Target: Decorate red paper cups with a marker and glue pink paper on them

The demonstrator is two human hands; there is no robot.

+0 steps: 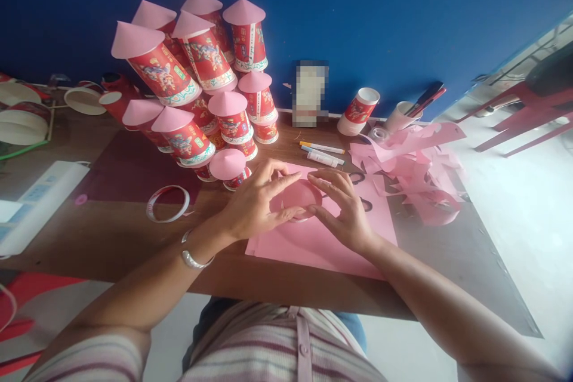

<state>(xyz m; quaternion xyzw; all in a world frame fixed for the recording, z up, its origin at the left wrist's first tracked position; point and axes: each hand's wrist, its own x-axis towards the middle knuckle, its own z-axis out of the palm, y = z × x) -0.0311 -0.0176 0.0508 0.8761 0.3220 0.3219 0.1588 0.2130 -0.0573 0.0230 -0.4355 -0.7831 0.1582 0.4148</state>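
A round pink paper cone (296, 196) sits between my hands, with a thin white rim showing under its near edge. My left hand (262, 200) curves around its left side, thumb in front and fingers behind. My right hand (344, 209) mirrors it on the right, fingertips and thumb at the edge. Beneath lie pink paper sheets (344, 250). Dark scissors handles (366, 204) show just beyond my right hand; the blades are mostly hidden. Stacked to the left are several red patterned paper cups (161, 71) topped with pink cones (244, 12).
Pink paper scraps (430, 173) pile up on the right. Markers (322, 148) lie behind the sheets. A red-and-white cup (360, 110) and a pen holder (398, 118) stand near the blue wall. A roll of tape (168, 218) and a white box (45, 206) are left.
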